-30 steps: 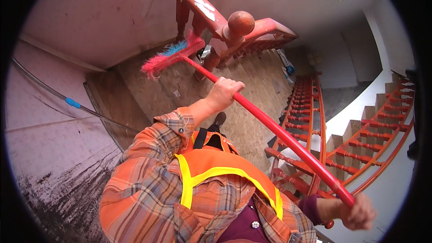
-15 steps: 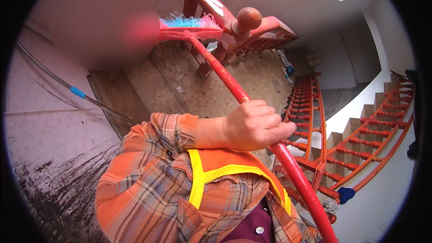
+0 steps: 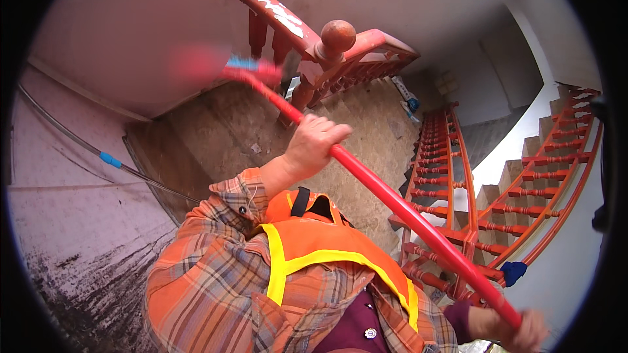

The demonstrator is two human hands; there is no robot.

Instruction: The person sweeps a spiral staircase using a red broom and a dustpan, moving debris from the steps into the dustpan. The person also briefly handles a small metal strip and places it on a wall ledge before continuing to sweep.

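Note:
A long red broom (image 3: 399,206) runs slantwise across the head view. My left hand (image 3: 313,147) is closed round its handle near the head end. At the lower right my right hand (image 3: 525,333), somewhat smeared, grips the other end of the handle. The broom head (image 3: 265,72) has blue and pink bristles turned upward. It is raised beside the red stair railing (image 3: 288,26) and its round-topped post (image 3: 338,36). A blurred patch hides part of the head's left side, so I cannot tell whether it touches the wall.
A metal pole (image 3: 140,173) with a blue joint leans along the stained wall (image 3: 72,209) at left. Red balusters (image 3: 435,163) line stairs (image 3: 517,170) at right, with a dark blue cloth (image 3: 513,272) on the rail. A scrap (image 3: 256,148) lies on the brown floor (image 3: 222,124).
My left hand has moved up and left with the broom, and the broom head has shifted left and slightly down. My right hand has come into view on the handle's lower end.

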